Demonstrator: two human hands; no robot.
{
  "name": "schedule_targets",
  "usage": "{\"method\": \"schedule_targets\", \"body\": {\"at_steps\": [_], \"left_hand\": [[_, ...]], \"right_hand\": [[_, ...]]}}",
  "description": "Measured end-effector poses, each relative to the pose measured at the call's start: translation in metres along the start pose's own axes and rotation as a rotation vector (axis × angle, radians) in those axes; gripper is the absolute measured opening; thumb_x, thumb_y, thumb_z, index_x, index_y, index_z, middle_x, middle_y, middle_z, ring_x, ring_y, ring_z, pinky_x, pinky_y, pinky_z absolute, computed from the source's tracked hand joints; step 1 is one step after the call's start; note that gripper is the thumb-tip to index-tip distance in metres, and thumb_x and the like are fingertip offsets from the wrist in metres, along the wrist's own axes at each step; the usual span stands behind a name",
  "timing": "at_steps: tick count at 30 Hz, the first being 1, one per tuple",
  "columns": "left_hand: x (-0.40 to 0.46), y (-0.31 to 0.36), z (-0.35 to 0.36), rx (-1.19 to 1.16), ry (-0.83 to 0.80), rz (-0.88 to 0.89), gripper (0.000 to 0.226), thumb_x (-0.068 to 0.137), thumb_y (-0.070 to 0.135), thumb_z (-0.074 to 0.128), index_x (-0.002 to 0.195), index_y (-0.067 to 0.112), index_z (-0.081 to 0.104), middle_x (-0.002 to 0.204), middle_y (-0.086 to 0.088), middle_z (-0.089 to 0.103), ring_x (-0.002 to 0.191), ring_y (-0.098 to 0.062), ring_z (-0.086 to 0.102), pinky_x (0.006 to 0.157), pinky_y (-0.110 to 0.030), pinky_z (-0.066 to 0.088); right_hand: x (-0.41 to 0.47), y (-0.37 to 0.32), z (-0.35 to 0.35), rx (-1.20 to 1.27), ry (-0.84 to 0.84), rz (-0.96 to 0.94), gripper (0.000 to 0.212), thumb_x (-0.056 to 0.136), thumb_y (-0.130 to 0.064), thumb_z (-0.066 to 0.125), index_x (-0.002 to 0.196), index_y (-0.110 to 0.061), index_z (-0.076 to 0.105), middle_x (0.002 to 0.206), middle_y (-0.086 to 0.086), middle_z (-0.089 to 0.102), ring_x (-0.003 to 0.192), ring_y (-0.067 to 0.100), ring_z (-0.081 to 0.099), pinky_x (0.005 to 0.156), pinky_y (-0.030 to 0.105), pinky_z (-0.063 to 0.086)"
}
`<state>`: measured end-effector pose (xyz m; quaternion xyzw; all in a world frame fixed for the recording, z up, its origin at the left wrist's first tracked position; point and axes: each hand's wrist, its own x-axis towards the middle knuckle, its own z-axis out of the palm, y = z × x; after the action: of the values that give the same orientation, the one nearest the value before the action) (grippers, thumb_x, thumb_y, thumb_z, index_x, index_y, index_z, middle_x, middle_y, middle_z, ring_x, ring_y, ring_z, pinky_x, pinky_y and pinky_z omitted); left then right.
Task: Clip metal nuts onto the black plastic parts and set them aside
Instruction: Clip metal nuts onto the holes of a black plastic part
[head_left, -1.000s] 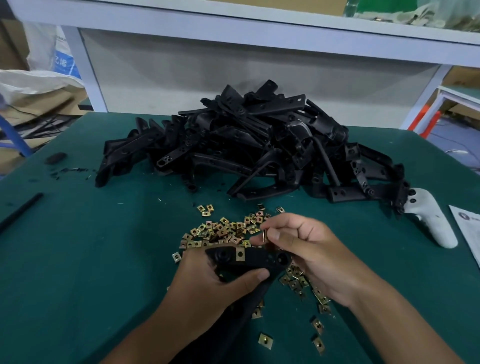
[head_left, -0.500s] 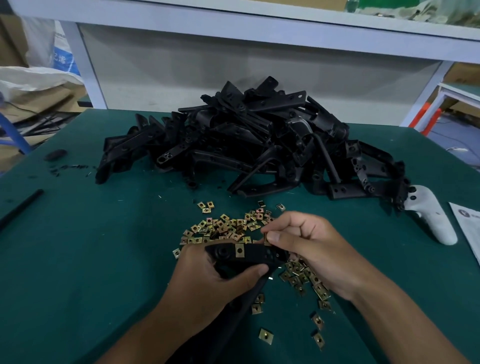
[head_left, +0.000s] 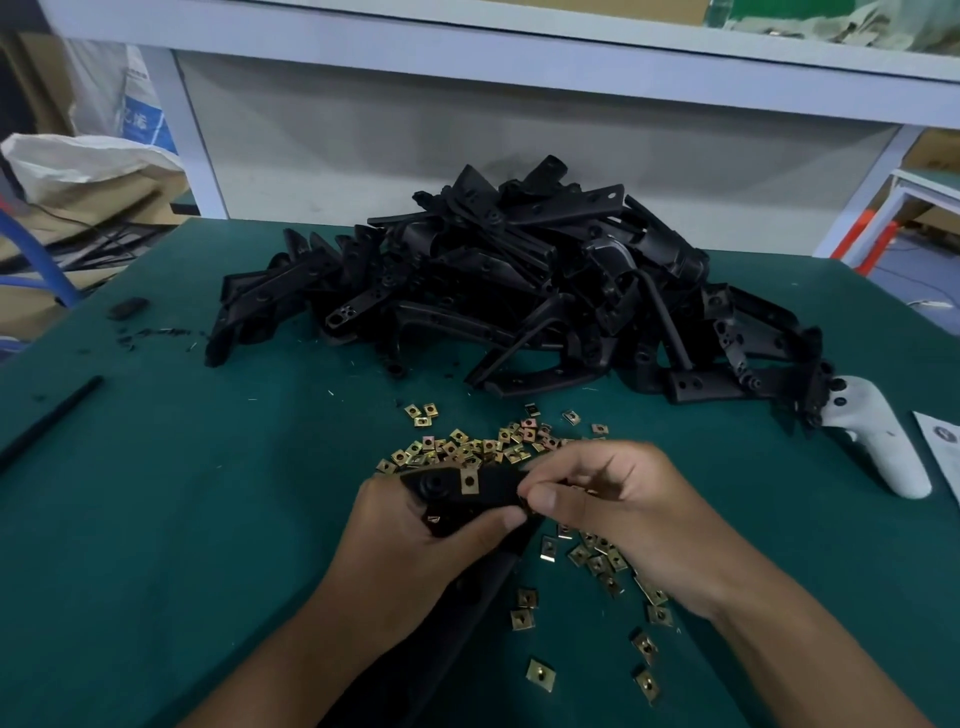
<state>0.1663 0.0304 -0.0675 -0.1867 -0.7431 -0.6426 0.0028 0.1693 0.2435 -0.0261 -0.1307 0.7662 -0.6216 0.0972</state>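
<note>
Head view: left hand (head_left: 415, 540) grips a black plastic part (head_left: 493, 486) just above the green table mat (head_left: 182, 519), fingers curled under it and thumb laid across its near face. One brass clip nut (head_left: 469, 480) already sits on the part's top edge, next to a round boss. Right hand (head_left: 618, 514) is at the part's right end, thumb and forefinger pressed together in a pinch right against the plastic; what sits between the fingertips is hidden, cannot tell if it is a nut. Remaining right fingers curl loosely into the palm. The part's long body runs down toward the viewer, under the left wrist. Loose metal nuts (head_left: 467, 447) lie scattered on the mat just beyond the hands, and more nuts (head_left: 597, 558) lie beneath and nearer than the right hand, a few strays well toward the bottom edge. Big heap of black plastic parts (head_left: 519, 291) sits at the far middle of the table, apart from the hands. White controller (head_left: 878, 441) lies at the heap's right end, touching it, with a paper sheet (head_left: 943, 441) just beside it at the frame edge. Thin black rod (head_left: 52, 415) lies on the left of the mat; a small black scrap (head_left: 127, 307) is further back left. White sack (head_left: 88, 161) sits off the table, far left.
</note>
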Motion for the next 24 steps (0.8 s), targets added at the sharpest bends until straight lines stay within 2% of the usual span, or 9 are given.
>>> {"method": "schedule_targets", "body": {"at_steps": [4,6,8,10,13,14,17,20,24], "left_hand": [[0.0,-0.003,0.003,0.024,-0.002,0.005,0.021,0.083,0.054,0.074,0.1,0.043,0.077,0.086,0.011,0.077,0.078,-0.008,0.074,0.066,-0.026,0.059],[0.0,-0.002,0.004,0.02,0.016,0.008,0.02,0.082,0.054,0.075,0.097,0.042,0.077,0.083,0.013,0.077,0.076,-0.004,0.072,0.064,-0.016,0.054],[0.0,0.0,0.004,0.005,0.014,0.008,0.016,0.082,0.051,0.075,0.094,0.041,0.077,0.081,0.014,0.076,0.075,0.001,0.07,0.064,-0.012,0.051],[0.0,0.0,0.004,-0.009,0.006,0.0,0.017,0.082,0.052,0.075,0.093,0.039,0.078,0.079,0.01,0.076,0.072,-0.002,0.07,0.062,-0.017,0.052],[0.0,-0.001,0.004,-0.028,0.011,-0.015,0.034,0.082,0.057,0.075,0.094,0.026,0.078,0.078,-0.001,0.074,0.072,-0.024,0.07,0.06,-0.041,0.056],[0.001,-0.002,0.003,-0.025,0.014,-0.02,0.034,0.082,0.057,0.076,0.094,0.025,0.078,0.078,-0.002,0.074,0.073,-0.026,0.069,0.06,-0.042,0.055],[0.0,-0.002,0.003,-0.018,0.013,-0.034,0.023,0.08,0.052,0.076,0.096,0.036,0.078,0.081,0.006,0.077,0.074,-0.012,0.073,0.06,-0.027,0.056],[0.0,-0.004,0.003,-0.015,-0.012,-0.044,0.023,0.08,0.052,0.075,0.098,0.037,0.078,0.087,0.006,0.078,0.081,-0.014,0.075,0.069,-0.036,0.06],[0.0,-0.003,0.004,0.033,-0.001,-0.032,0.023,0.078,0.052,0.075,0.097,0.038,0.077,0.087,0.01,0.078,0.083,-0.01,0.074,0.072,-0.034,0.059]], "right_hand": [[0.002,0.003,0.003,-0.056,0.039,-0.118,0.007,0.089,-0.035,0.076,0.092,-0.03,0.074,0.088,-0.013,0.072,0.084,-0.001,0.066,0.074,0.011,0.048],[0.002,0.006,0.005,-0.141,0.077,-0.179,0.009,0.091,-0.04,0.071,0.094,-0.032,0.072,0.089,-0.015,0.07,0.084,0.001,0.065,0.074,0.01,0.047],[0.001,0.009,0.007,-0.235,0.107,-0.233,0.011,0.092,-0.044,0.066,0.097,-0.035,0.071,0.092,-0.017,0.069,0.087,0.003,0.064,0.074,0.01,0.046],[0.0,0.01,0.007,-0.323,0.129,-0.29,0.013,0.094,-0.044,0.064,0.101,-0.036,0.071,0.098,-0.018,0.071,0.093,0.005,0.065,0.076,0.012,0.046],[0.001,0.011,0.004,-0.426,0.134,-0.355,0.015,0.093,-0.043,0.067,0.106,-0.038,0.072,0.11,-0.022,0.072,0.106,0.009,0.067,0.075,0.023,0.05],[0.001,0.01,0.003,-0.437,0.138,-0.36,0.016,0.092,-0.043,0.068,0.107,-0.039,0.072,0.112,-0.024,0.072,0.108,0.01,0.067,0.076,0.027,0.051],[0.002,0.01,0.002,-0.446,0.151,-0.347,0.018,0.091,-0.044,0.068,0.107,-0.037,0.074,0.11,-0.026,0.072,0.103,0.012,0.067,0.075,0.03,0.05],[0.001,0.008,-0.001,-0.479,0.141,-0.334,0.023,0.089,-0.048,0.068,0.109,-0.039,0.074,0.105,-0.026,0.071,0.095,0.012,0.062,0.074,0.024,0.049],[0.0,0.007,-0.004,-0.465,0.134,-0.302,0.023,0.088,-0.05,0.068,0.107,-0.04,0.075,0.099,-0.024,0.071,0.089,0.014,0.06,0.074,0.021,0.047]]}}
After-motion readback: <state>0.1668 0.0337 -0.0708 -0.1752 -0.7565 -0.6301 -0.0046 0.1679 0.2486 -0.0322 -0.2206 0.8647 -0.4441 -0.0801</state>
